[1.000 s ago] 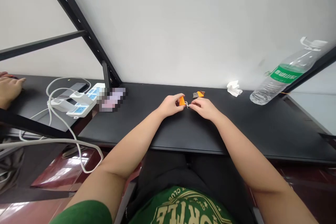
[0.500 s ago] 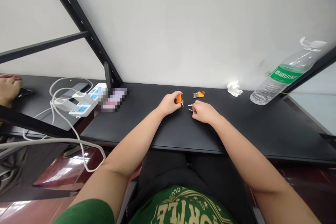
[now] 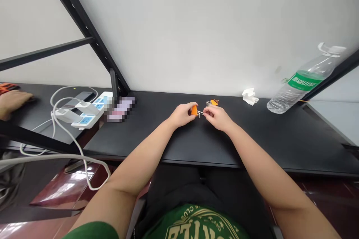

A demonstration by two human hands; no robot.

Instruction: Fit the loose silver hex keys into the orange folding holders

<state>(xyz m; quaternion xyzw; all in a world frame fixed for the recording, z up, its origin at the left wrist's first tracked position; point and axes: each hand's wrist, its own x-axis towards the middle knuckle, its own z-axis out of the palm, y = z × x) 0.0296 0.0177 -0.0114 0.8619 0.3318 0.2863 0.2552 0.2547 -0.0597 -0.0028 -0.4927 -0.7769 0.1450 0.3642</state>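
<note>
My left hand (image 3: 183, 115) is closed around a small orange block (image 3: 194, 110), gripped between thumb and fingers. Short silvery metal pieces (image 3: 199, 114) stick out on its right side. Opposite it, my right hand (image 3: 218, 117) pinches a thin metal rod (image 3: 201, 112) whose left end meets the block; whether it sits inside is too small to tell. Just behind the right hand, a second orange piece (image 3: 214, 102) with several thin metal rods (image 3: 208, 103) lies on the black table (image 3: 157, 138).
Crumpled white tissue (image 3: 249, 96) and a clear bottle with a green label (image 3: 304, 80) stand at the right by the wall. Leftward lie a pixelated flat object (image 3: 123, 108), a white power strip (image 3: 92, 114) and looping white cables (image 3: 75, 143). Another person's hand (image 3: 14, 101) rests beyond the black frame.
My hands have come together: the rod in my right hand now reaches the orange block, where a gap was before. At far left, the other person's hand has shifted, showing more of an orange-red object.
</note>
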